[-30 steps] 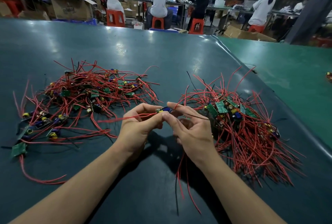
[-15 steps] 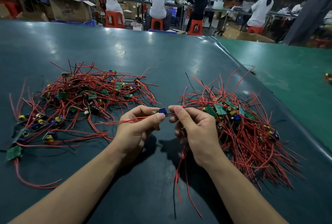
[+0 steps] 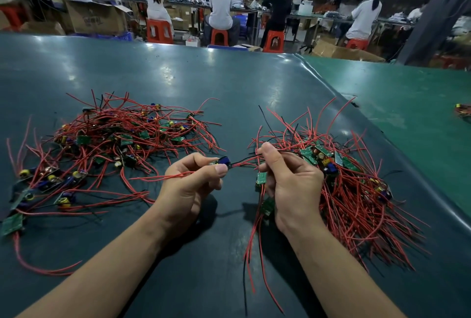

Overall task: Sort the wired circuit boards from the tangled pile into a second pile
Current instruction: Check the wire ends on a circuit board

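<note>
Hands now apart. Left hand pinches a small blue-capped board; right hand grips its red and black wires, green boards dangling, between both tangled piles on the glossy table.

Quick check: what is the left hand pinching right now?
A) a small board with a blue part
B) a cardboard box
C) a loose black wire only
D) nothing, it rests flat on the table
A: the left hand pinches a small board with a blue part, its red wires trailing both ways.
</note>
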The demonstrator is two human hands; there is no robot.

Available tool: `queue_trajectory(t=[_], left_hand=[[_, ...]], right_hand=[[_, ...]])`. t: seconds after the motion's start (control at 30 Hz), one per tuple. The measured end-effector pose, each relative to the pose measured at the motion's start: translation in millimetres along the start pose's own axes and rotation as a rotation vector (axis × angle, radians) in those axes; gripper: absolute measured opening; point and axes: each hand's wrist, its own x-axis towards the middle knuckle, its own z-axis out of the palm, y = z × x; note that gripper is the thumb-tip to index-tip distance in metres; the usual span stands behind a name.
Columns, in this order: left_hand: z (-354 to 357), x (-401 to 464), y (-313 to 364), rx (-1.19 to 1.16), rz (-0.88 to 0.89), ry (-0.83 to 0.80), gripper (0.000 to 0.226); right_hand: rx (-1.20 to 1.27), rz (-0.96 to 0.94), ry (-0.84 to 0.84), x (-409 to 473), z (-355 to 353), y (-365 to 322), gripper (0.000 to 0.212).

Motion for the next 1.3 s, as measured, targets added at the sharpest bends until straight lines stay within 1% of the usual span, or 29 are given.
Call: queue_trajectory(t=[0.1,0.2,0.23,0.27,0.33,0.47,0.6,0.67,0.77,0.8,0.83,0.87,0.93,1.0,1.13,1.3], left_hand=[[-2.2,0.1,2.9,-0.031,0.012,-0.002,0.027],[-2.9,-0.4,5.8,-0.028,0.022,0.007,0.036],[-2.8,-0.6,6.0,-0.024,0.024,-0.002,0.035],[-1.5,-1.2,7.0,-0.026,0.025,-0.005,0.033],[-2.9,-1.1,7.2,-0.031,0.023,0.002,0.038],[-4.3,-2.5,7.1,-0.062,0.018,0.007,0.031],[-6.3,-3.2,7.3,-0.144,-0.014,-0.004,0.026],[-7.8,-2.4,8.9,-0.18,-0.013,0.01,0.024],[-6.5,-2.9,6.1,-0.165,-0.006,-0.009,0.012],[-4.5,-4.0,4.2,-0.131,-0.01,-0.02,0.01],[-2.9,-4.7,1.9,-0.088,-0.013,-0.034,0.009],[-1.1,-5.8,0.1,-0.047,-0.017,-0.044,0.009],[1.3,-7.5,-2.1,-0.001,-0.023,-0.045,0.015],[2.6,-7.7,-2.4,0.009,-0.027,-0.033,0.016],[2.0,-6.1,-0.4,0.006,-0.02,-0.016,0.016],[-1.0,-5.5,2.5,-0.031,0.008,0.031,0.02]], right_hand=[[0.039,0.02,0.023,2.4,-0.6,-1.7,0.026],[0.117,0.037,0.117,7.9,-5.2,-6.5,0.027],[0.127,0.032,0.131,9.1,-7.3,-7.8,0.026],[0.131,0.027,0.132,9.5,-8.5,-8.8,0.025],[0.138,0.017,0.125,9.4,-9.5,-10.1,0.026],[0.168,-0.006,0.116,10.1,-9.7,-11.9,0.026],[0.263,0.074,0.166,13.9,-13.7,-14.7,0.036],[0.259,0.118,0.106,13.2,-14.4,-15.7,0.045],[0.119,0.145,-0.175,0.4,-7.0,-10.0,0.053],[0.047,0.137,-0.258,-5.7,-3.6,-6.7,0.05],[-0.022,0.116,-0.305,-10.5,-0.9,-3.6,0.043],[-0.07,0.094,-0.319,-13.1,1.1,-0.9,0.032],[-0.076,0.099,-0.286,-13.2,2.1,0.7,0.016],[-0.02,0.136,-0.242,-9.5,0.3,0.0,0.012],[0.01,0.121,-0.206,-4.0,-2.3,-1.5,0.017],[0.166,0.066,0.006,13.5,-11.1,-8.9,0.03]])
